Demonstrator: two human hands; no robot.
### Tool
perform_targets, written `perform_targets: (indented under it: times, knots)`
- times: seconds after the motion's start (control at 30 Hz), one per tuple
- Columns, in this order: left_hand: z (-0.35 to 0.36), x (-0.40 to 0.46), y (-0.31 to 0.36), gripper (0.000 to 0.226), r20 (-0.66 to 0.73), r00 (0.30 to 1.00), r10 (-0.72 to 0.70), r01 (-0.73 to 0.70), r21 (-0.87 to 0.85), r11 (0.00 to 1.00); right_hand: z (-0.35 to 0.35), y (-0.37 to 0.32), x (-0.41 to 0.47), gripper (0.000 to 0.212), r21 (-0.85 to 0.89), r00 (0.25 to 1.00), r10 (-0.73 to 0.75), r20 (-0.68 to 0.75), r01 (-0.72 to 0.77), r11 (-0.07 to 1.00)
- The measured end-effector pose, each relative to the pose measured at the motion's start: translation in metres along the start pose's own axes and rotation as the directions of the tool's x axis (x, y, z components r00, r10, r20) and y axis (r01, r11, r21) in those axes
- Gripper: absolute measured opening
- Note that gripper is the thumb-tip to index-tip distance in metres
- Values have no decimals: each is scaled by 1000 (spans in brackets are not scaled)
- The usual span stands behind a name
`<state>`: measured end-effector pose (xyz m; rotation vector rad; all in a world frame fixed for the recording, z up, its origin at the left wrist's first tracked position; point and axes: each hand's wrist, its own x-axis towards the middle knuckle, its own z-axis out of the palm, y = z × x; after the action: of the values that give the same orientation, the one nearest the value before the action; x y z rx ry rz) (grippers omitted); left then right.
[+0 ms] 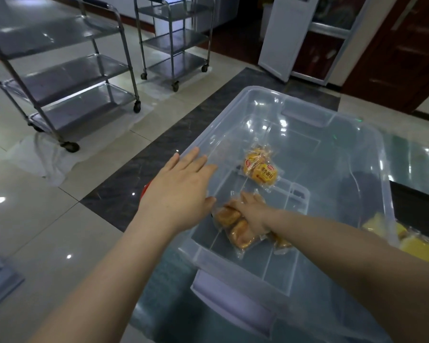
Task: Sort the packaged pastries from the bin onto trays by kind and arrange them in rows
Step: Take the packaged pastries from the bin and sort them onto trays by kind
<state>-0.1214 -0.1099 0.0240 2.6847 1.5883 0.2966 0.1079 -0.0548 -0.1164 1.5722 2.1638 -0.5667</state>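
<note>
A clear bin (pixel 372 154) sits on a glass table (pixel 411 154), nearly emptied. The right hand (pixel 252 214) reaches down inside it and lies on a clear pack of brown pastries (pixel 233 229) at the bin floor's 7 o'clock corner; its fingers curl over the pack, but whether they actually pinch it I cannot tell. The left hand (pixel 181 189) hovers flat at the bin's 9 o'clock rim, fingers spread, holding nothing. A yellow printed pack (pixel 260 169) lies near the floor's middle, apart from both hands. Outside the bin at 4 o'clock lie yellow cakes (pixel 419 248). Two steel carts (pixel 67 78) stand on the tiled floor at 10 o'clock.
</note>
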Motion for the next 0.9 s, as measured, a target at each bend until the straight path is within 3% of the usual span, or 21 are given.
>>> perform_targets:
  times: [0.27,0.4,0.7,0.9]
  knots:
    - [-2,-1,1,63,11,1000,-7,7,-16,1000,-10,-19,-7,68,58,994,-31,-107,38,998]
    - [-5,-1,1,63,30,1000,-3,3,-25,1000,-47,-14,-22,46,232,976,-8,-218,60,971]
    - [-14,8,3,63,54,998,-9,16,-132,991,-127,17,-94,54,363,867,103,-488,94,927]
    - [-22,71,20,62,23,995,101,-96,-170,981,-141,46,-113,62,357,797,197,-570,24,934]
